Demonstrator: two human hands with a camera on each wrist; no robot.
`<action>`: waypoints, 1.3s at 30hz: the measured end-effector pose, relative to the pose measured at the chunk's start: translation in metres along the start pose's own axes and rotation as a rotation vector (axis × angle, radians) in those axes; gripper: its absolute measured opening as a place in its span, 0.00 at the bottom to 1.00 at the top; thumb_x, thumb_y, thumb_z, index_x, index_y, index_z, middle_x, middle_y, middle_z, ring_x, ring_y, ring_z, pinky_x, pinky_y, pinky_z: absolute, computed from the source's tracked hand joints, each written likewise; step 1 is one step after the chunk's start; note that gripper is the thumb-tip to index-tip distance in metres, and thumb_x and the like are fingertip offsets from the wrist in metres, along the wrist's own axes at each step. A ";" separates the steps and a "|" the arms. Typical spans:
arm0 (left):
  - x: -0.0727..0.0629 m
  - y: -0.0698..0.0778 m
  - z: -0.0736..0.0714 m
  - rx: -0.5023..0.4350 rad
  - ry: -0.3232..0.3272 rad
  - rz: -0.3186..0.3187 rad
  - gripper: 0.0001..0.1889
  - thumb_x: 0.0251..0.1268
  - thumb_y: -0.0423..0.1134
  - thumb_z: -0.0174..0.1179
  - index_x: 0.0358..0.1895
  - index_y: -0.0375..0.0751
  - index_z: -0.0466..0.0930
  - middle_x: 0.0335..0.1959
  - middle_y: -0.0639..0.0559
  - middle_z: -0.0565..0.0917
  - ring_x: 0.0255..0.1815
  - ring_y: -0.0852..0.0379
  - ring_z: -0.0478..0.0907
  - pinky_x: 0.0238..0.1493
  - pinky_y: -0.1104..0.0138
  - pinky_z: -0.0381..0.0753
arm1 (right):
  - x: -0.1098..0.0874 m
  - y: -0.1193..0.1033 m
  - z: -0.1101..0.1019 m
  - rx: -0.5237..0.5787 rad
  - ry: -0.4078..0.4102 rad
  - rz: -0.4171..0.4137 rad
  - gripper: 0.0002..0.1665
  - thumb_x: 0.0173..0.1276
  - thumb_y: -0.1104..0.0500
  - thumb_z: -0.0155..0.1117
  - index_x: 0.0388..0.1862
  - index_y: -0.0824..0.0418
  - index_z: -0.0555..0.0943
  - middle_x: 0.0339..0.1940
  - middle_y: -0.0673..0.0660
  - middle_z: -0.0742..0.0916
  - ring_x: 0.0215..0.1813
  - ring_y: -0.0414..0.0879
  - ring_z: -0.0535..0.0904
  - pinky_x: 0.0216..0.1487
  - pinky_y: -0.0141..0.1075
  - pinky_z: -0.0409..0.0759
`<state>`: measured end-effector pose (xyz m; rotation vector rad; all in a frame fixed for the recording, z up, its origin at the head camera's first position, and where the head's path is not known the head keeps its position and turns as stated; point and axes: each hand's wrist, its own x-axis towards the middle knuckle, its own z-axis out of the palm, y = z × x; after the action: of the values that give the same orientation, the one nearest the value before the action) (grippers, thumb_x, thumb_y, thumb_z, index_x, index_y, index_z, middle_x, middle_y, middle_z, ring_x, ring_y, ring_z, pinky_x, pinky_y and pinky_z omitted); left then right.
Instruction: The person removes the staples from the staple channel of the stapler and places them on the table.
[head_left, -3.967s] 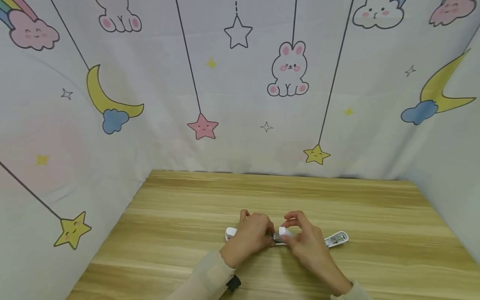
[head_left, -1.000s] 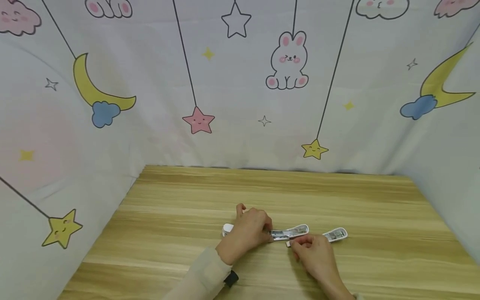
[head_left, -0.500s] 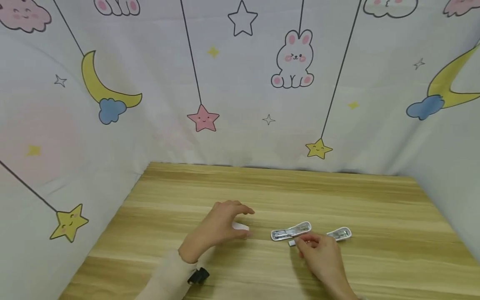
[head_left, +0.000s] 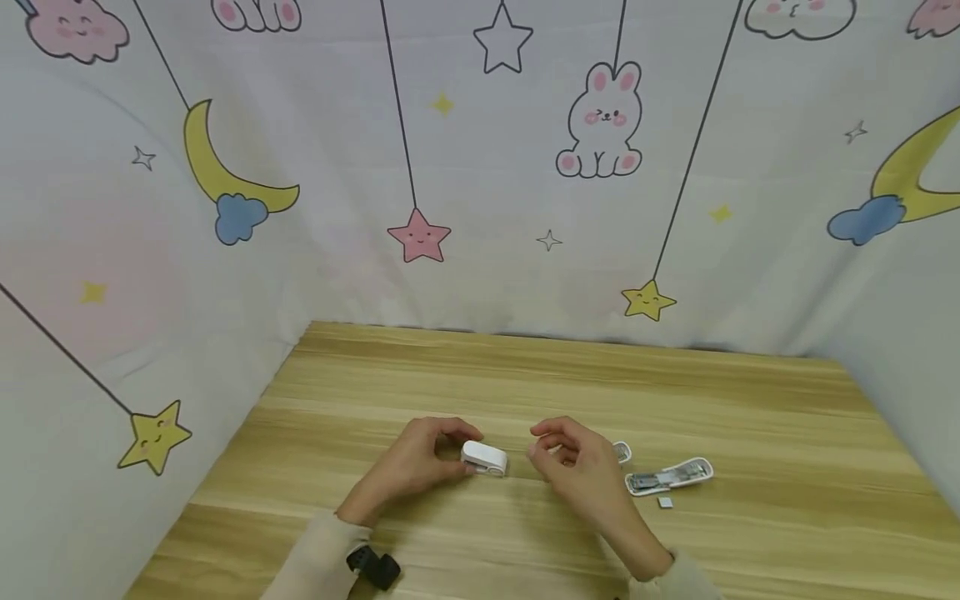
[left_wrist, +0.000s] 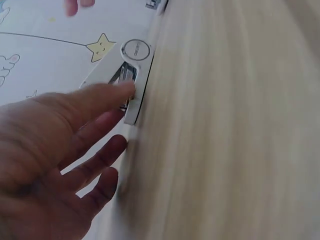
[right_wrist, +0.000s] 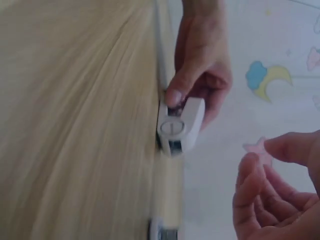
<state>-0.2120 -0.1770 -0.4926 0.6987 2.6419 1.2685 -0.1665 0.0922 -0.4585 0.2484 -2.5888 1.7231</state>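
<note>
In the head view my left hand [head_left: 420,454] pinches a small white stapler [head_left: 486,458] low over the table, between thumb and fingers. Its round pivot cap shows in the left wrist view, where my thumb [left_wrist: 112,95] lies along its side. Across from it my right hand [head_left: 581,467] hovers with fingers loosely bent; in the right wrist view nothing shows between thumb and fingertips [right_wrist: 248,162]. Right of that hand lies a second white stapler [head_left: 669,476], spread flat with its metal inside upward. Behind the hand another stapler [head_left: 622,452] shows only its end.
A small pale rectangular piece [head_left: 665,502] lies just in front of the flat stapler. The wooden table [head_left: 375,383] meets a white curtain [head_left: 487,292] printed with cartoons at the back and sides. A black device [head_left: 375,568] is strapped to the left wrist.
My left hand has left the flat stapler it was touching and now grips the white one at left. The right hand has let go of a small piece and moved left.
</note>
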 end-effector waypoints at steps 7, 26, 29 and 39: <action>0.002 -0.009 0.003 -0.110 0.043 -0.035 0.20 0.58 0.39 0.82 0.54 0.54 0.90 0.43 0.59 0.93 0.47 0.64 0.86 0.54 0.66 0.81 | 0.028 -0.008 0.042 -0.082 -0.137 -0.170 0.17 0.68 0.59 0.76 0.55 0.55 0.86 0.47 0.53 0.93 0.50 0.47 0.87 0.53 0.38 0.82; 0.003 -0.011 0.009 -0.211 0.102 -0.085 0.26 0.49 0.32 0.82 0.48 0.44 0.76 0.37 0.51 0.94 0.45 0.58 0.87 0.54 0.67 0.75 | 0.034 -0.011 0.062 -0.211 -0.082 -0.234 0.21 0.64 0.66 0.70 0.55 0.55 0.81 0.40 0.47 0.91 0.46 0.43 0.84 0.52 0.38 0.76; 0.003 -0.010 0.009 -0.211 0.100 -0.091 0.26 0.49 0.32 0.83 0.46 0.43 0.75 0.37 0.50 0.95 0.43 0.57 0.87 0.48 0.69 0.74 | 0.030 -0.010 0.049 -0.232 -0.050 -0.259 0.20 0.66 0.67 0.70 0.56 0.55 0.82 0.41 0.47 0.90 0.47 0.43 0.86 0.52 0.39 0.79; 0.006 -0.010 0.009 -0.226 0.095 -0.123 0.27 0.48 0.32 0.84 0.43 0.42 0.72 0.37 0.52 0.95 0.40 0.57 0.85 0.40 0.72 0.73 | 0.016 0.012 0.014 -0.288 -0.052 -0.306 0.28 0.64 0.79 0.63 0.56 0.53 0.79 0.40 0.48 0.90 0.43 0.40 0.83 0.45 0.32 0.78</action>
<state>-0.2185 -0.1731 -0.5060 0.4462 2.5109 1.5665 -0.1828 0.0825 -0.4732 0.6457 -2.6201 1.2453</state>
